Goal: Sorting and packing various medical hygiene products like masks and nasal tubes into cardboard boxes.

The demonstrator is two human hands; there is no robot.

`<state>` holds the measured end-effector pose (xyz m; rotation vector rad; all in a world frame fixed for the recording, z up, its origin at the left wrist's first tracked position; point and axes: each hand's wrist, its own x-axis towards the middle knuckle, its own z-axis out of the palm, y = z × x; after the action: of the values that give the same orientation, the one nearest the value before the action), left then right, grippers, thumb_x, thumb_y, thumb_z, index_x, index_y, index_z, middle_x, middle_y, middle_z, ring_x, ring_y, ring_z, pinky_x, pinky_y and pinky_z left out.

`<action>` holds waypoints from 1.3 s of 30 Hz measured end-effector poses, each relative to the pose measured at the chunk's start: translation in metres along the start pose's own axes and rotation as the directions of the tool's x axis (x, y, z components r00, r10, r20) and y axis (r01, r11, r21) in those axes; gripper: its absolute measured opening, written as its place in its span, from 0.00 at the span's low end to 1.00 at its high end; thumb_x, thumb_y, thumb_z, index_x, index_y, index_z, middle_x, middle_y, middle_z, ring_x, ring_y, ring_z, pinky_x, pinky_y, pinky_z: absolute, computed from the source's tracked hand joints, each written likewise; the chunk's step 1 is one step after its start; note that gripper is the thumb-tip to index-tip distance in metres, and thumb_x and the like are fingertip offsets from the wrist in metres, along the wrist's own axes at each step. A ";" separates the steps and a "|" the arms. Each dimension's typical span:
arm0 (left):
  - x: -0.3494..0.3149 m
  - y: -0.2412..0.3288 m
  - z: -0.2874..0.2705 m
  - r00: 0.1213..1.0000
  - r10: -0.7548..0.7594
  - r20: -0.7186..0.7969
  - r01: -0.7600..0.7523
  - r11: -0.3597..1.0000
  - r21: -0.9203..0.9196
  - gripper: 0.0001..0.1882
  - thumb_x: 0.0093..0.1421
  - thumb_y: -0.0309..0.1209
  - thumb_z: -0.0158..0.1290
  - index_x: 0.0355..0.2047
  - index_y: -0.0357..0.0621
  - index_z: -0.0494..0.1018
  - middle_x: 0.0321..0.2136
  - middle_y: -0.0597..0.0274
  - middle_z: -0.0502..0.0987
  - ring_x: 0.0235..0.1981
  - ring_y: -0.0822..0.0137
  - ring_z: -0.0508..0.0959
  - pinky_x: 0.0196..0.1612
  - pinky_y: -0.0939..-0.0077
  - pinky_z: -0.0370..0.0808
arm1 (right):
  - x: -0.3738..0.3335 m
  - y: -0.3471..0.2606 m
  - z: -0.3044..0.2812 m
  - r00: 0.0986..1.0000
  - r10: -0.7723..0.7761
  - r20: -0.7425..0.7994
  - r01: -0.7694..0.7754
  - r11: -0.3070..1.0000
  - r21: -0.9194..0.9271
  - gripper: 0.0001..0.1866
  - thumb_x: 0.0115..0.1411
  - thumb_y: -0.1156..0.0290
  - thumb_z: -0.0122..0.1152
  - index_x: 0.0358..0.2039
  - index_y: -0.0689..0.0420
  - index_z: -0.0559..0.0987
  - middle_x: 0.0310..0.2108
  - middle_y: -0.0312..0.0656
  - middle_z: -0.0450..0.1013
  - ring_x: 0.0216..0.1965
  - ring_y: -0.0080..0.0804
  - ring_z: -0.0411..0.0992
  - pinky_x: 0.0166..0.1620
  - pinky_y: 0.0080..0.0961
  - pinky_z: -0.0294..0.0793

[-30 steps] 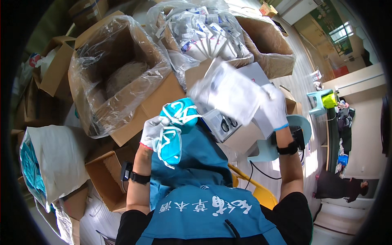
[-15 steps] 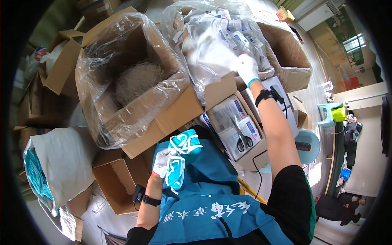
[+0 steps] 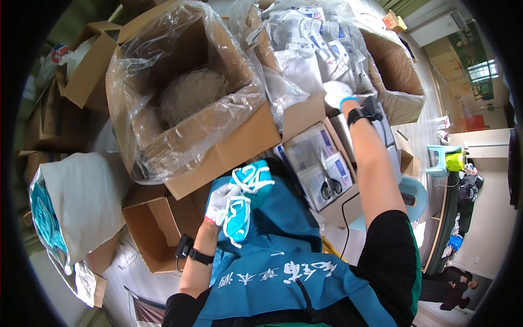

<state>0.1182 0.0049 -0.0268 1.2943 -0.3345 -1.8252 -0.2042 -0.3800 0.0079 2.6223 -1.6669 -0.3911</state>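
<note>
My left hand (image 3: 219, 204), in a white glove, is closed round a bundle of teal face masks (image 3: 254, 179) with white ear loops, held over my apron. My right hand (image 3: 339, 95), also gloved in white, is at the near edge of the plastic-lined carton (image 3: 267, 50) of packets. Its fingers are smeared and partly hidden. Beside it lie white packets (image 3: 339, 52) and a larger plain white pouch (image 3: 298, 70). Nearer to me, an open box (image 3: 338, 210) holds flat printed packets, with black-handled scissors (image 3: 330, 188) lying on top.
At the left stands a plastic-lined carton (image 3: 229, 158) with a pale, stringy heap inside. A white sack (image 3: 92, 201) of teal masks leans below it, beside an open brown box (image 3: 150, 229). A blue stool (image 3: 417, 196) stands at my right. A person (image 3: 449, 286) is far right.
My right hand has drawn back toward me from among the packets. The blurred white pouch beside it now lies still. My left hand still holds the masks; the whole view has shifted slightly.
</note>
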 end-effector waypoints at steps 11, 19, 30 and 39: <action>-0.016 0.051 0.030 0.973 0.219 0.071 -0.209 0.970 -0.127 0.10 0.66 0.30 0.52 0.40 0.36 0.75 0.30 0.63 0.80 0.26 0.74 0.79 0.30 0.81 0.77 | -0.151 -0.104 -0.114 0.965 -0.119 -0.233 0.256 0.614 0.747 0.12 0.60 0.72 0.60 0.44 0.59 0.80 0.41 0.41 0.78 0.42 0.27 0.75 0.49 0.23 0.72; -0.020 0.010 0.037 0.823 0.306 0.479 0.121 0.728 -0.675 0.17 0.65 0.49 0.46 0.38 0.52 0.74 0.24 0.69 0.69 0.19 0.73 0.62 0.22 0.77 0.54 | -0.251 -0.168 -0.081 0.989 -0.135 0.059 -0.038 0.155 0.987 0.34 0.58 0.53 0.64 0.57 0.64 0.69 0.50 0.49 0.72 0.48 0.34 0.73 0.50 0.28 0.72; -0.035 -0.026 0.082 0.776 0.149 0.613 0.254 0.816 -0.519 0.30 0.68 0.50 0.40 0.57 0.35 0.66 0.54 0.48 0.69 0.21 0.77 0.63 0.21 0.82 0.59 | -0.260 -0.102 -0.054 0.956 -0.077 -0.282 0.125 0.980 0.156 0.09 0.59 0.64 0.59 0.31 0.57 0.76 0.24 0.48 0.74 0.29 0.46 0.75 0.33 0.43 0.71; -0.029 -0.026 0.099 0.983 0.000 0.184 0.081 0.896 -0.436 0.16 0.62 0.40 0.55 0.40 0.38 0.75 0.39 0.49 0.77 0.23 0.70 0.74 0.23 0.77 0.71 | -0.303 -0.121 -0.065 0.857 0.144 -0.494 0.285 0.667 0.689 0.10 0.57 0.69 0.64 0.29 0.62 0.76 0.22 0.50 0.71 0.22 0.45 0.70 0.28 0.32 0.69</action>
<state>0.0228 0.0185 0.0176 0.8271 0.0207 -1.9169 -0.2046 -0.0655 0.1153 2.8517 -1.7394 1.1867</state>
